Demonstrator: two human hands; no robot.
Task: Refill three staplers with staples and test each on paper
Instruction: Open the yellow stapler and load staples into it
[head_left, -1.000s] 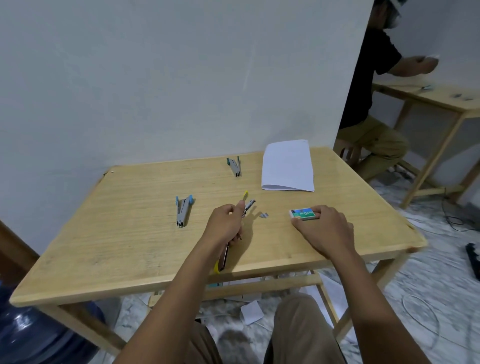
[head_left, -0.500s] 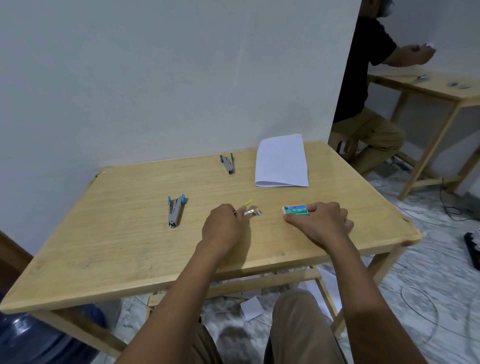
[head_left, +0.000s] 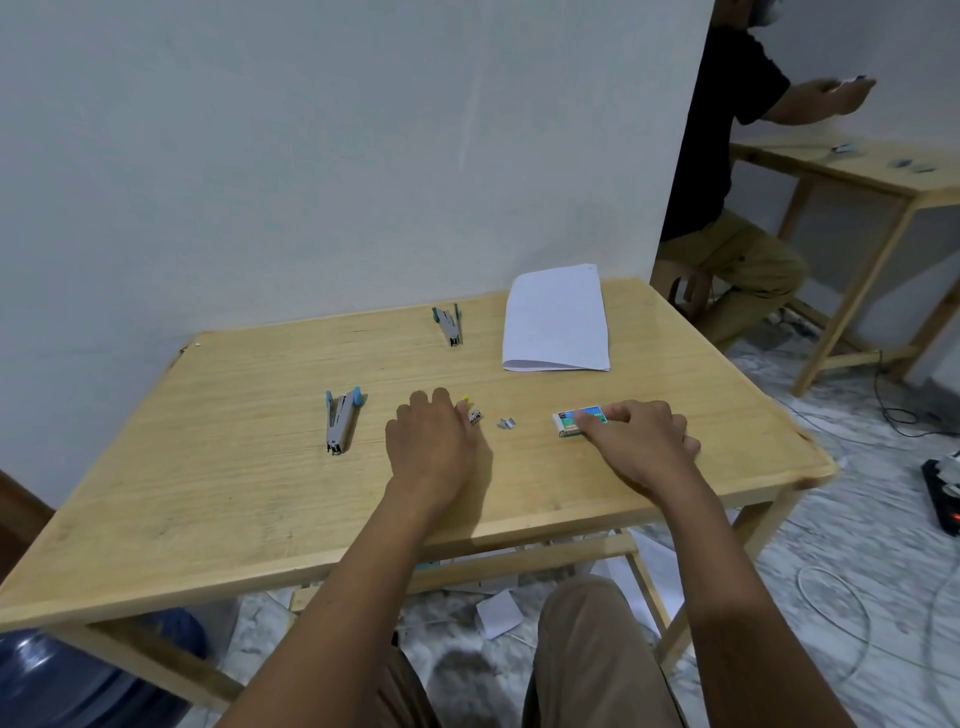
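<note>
My left hand (head_left: 431, 441) lies on the wooden table (head_left: 234, 493) and holds a yellow stapler (head_left: 470, 411); only the stapler's yellow tip and metal nose show past the fingers. My right hand (head_left: 641, 441) grips a small green and blue staple box (head_left: 571, 422) with curled fingers. A short strip of loose staples (head_left: 506, 423) lies between the two hands. A blue-handled stapler (head_left: 340, 423) lies left of my left hand. A green-handled stapler (head_left: 449, 325) lies farther back. Folded white paper (head_left: 556, 319) sits at the back right.
A white wall runs right behind the table. Another person sits at a second wooden table (head_left: 883, 171) at the right. Cables and a power strip (head_left: 943, 493) lie on the floor at the right. A blue water jug (head_left: 67, 680) stands under the left corner.
My left hand has lowered the yellow stapler from a raised tilt down flat onto the table. My right hand has stayed on the staple box.
</note>
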